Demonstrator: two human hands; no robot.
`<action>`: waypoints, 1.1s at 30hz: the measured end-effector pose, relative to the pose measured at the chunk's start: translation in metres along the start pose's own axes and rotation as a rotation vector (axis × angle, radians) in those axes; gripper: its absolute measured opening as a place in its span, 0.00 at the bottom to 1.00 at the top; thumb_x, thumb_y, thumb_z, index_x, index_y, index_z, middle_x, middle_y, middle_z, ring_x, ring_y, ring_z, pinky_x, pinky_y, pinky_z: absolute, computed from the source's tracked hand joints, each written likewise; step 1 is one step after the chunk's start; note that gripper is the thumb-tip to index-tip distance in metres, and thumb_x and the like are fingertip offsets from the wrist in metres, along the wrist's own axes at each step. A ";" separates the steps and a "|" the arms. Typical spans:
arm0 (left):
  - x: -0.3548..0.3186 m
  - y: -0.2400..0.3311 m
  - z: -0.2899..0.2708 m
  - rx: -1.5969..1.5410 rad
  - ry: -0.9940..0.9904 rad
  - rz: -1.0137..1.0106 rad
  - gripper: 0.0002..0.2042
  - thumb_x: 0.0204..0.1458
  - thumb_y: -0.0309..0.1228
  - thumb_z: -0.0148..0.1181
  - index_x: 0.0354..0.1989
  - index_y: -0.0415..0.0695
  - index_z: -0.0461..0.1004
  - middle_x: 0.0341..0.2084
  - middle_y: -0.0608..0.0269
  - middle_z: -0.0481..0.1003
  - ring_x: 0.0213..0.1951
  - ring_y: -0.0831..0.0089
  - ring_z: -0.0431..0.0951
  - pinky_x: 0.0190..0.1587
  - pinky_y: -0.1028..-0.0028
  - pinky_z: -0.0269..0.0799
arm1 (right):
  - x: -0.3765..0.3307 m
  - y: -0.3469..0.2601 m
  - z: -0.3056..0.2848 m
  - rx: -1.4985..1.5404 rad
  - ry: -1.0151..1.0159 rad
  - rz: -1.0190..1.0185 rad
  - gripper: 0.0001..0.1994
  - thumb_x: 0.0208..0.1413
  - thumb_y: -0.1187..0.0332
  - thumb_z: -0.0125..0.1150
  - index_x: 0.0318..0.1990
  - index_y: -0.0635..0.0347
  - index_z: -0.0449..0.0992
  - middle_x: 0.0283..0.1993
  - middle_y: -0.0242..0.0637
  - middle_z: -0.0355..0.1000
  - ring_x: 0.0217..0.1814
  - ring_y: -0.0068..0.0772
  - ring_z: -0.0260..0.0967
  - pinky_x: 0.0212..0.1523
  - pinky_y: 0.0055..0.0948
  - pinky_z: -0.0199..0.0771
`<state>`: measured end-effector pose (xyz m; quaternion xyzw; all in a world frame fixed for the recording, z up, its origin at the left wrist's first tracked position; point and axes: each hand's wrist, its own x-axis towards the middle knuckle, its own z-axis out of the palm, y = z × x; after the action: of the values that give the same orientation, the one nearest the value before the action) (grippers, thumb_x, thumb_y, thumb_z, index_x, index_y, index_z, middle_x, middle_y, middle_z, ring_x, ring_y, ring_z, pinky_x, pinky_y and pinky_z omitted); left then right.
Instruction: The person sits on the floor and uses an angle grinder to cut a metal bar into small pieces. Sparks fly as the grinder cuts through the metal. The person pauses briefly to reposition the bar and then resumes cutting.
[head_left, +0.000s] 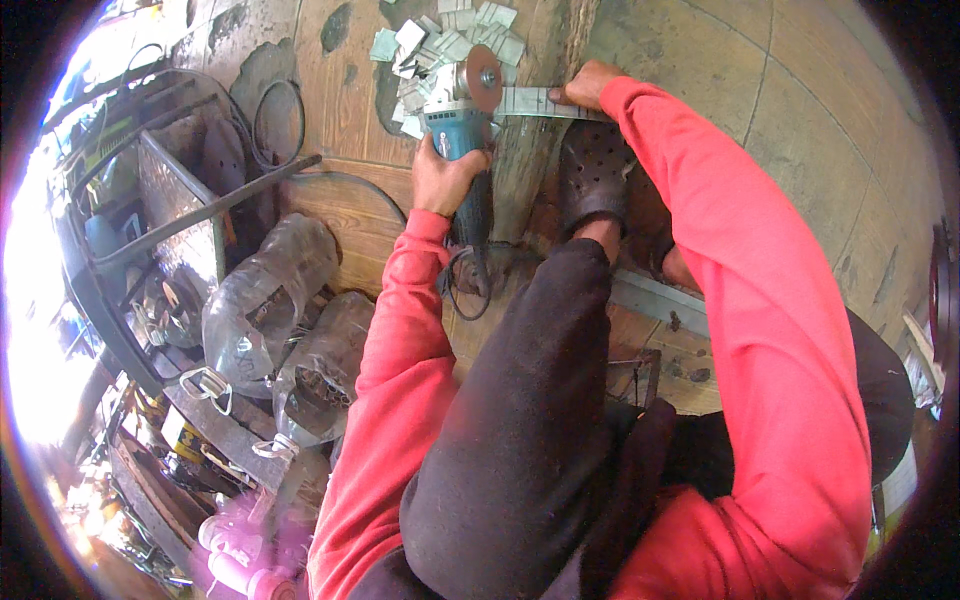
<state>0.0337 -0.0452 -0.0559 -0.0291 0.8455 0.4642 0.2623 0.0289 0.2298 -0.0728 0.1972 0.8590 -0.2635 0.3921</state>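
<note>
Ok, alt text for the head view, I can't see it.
The left hand holds a grinder, its disc by the end of a metal strip that the right hand holds across some wood. Small flat pieces lie piled beyond.

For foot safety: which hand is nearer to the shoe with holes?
Right: the right hand is just beyond the shoe; the left hand is farther left, holding the grinder.

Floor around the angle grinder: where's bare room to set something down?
Biggest patch: tiled floor, upper right, beyond the right sleeve. Smaller: between the cable loop and cut metal pieces. Crowded: around the angle grinder, and left, among plastic bottles.
</note>
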 end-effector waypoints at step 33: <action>0.010 0.001 0.008 0.229 0.043 0.031 0.33 0.32 0.40 0.72 0.46 0.31 0.71 0.39 0.41 0.78 0.43 0.48 0.79 0.48 0.61 0.73 | -0.004 0.002 0.005 0.025 0.055 -0.033 0.35 0.48 0.37 0.60 0.45 0.66 0.80 0.49 0.54 0.76 0.54 0.55 0.73 0.54 0.45 0.71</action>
<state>0.0283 -0.0366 -0.0626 0.0042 0.8988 0.3678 0.2384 0.0349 0.2277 -0.0729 0.1952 0.8693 -0.2750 0.3612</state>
